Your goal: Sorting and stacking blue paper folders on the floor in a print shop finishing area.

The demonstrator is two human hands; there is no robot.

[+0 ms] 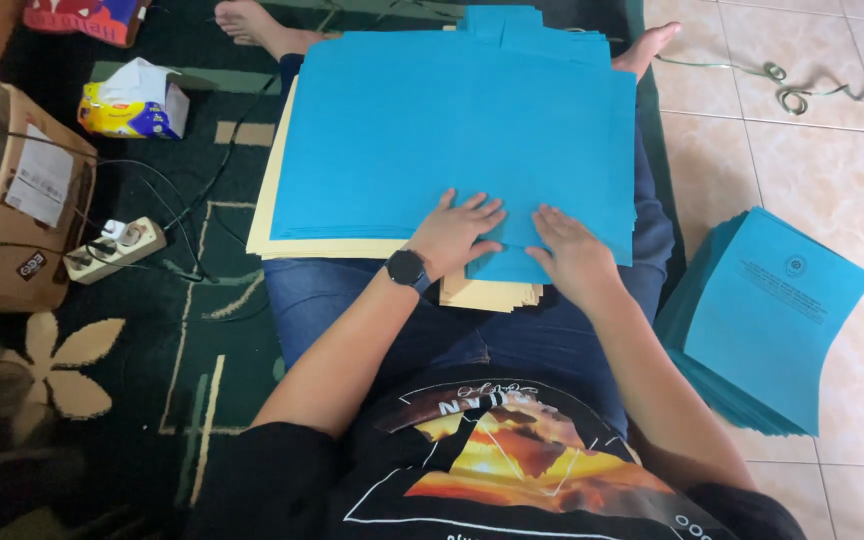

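The person sits on a dark green patterned rug [152, 330] with legs stretched out, and a stack of blue folders [452, 140] lies across the thighs, resting on a stack of cream folders [277, 225] whose edges show at the left and at the near side. Both hands work the near edge of the blue stack. The left hand [457, 235], with a black smartwatch [407, 268] on its wrist, lies flat with fingers spread and pressed down on the top sheet, the thumb tucked toward the near edge. The right hand [572, 255] rests just beside it, palm down, fingers slightly fanned; its fingertips appear to bear on a crease or an edge of the sheet, though whether anything is pinched under them cannot be told. Neither hand is closed around anything. To do this pressing well, it seems best to keep one hand anchoring the sheet while the other slides firmly outward along the line, so the paper does not skew against the stack beneath, and to keep the corners lined up before bearing down. On the tiled floor [802, 150] at the person's right lies a separate pile of finished-looking blue folders [767, 320], fanned a little, well apart from the lap stack. At the left sit a cardboard box [22, 210], a white power strip [117, 248] with cables, and a tissue pack [137, 100].
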